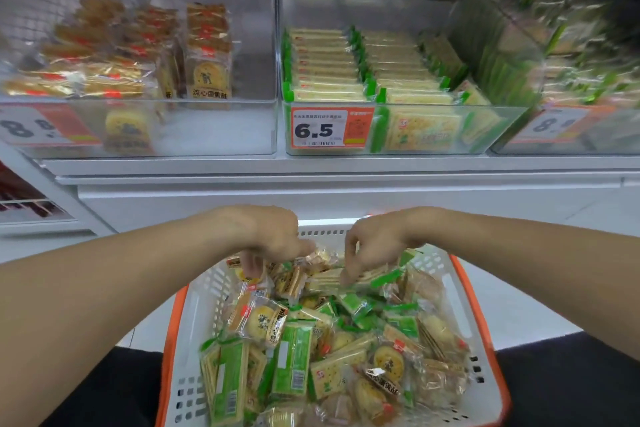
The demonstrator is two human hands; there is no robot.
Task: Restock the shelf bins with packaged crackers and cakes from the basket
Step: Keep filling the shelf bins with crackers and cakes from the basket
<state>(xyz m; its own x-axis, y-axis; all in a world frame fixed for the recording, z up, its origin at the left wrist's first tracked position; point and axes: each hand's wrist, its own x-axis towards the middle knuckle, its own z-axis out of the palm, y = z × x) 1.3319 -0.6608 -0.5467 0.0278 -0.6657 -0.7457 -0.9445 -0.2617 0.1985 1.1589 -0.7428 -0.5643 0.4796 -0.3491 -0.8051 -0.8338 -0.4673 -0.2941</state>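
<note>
A white basket with an orange rim (465, 291) sits in front of me, heaped with green cracker packs (292, 357) and clear-wrapped round cakes (261, 321). Both hands reach into its far end. My left hand (270, 239) has its fingers curled down onto a cake pack (251, 276). My right hand (372, 246) pinches a stack of green-edged cracker packs (363, 279). Above, a clear bin (221, 128) holds cakes at its left side. The middle bin (433, 146) holds rows of green cracker packs.
A third clear bin (571, 135) with green packs stands at the right. Price tags (318, 128) hang on the bin fronts. A white shelf ledge (329, 177) runs between bins and basket. The cake bin's right half is bare.
</note>
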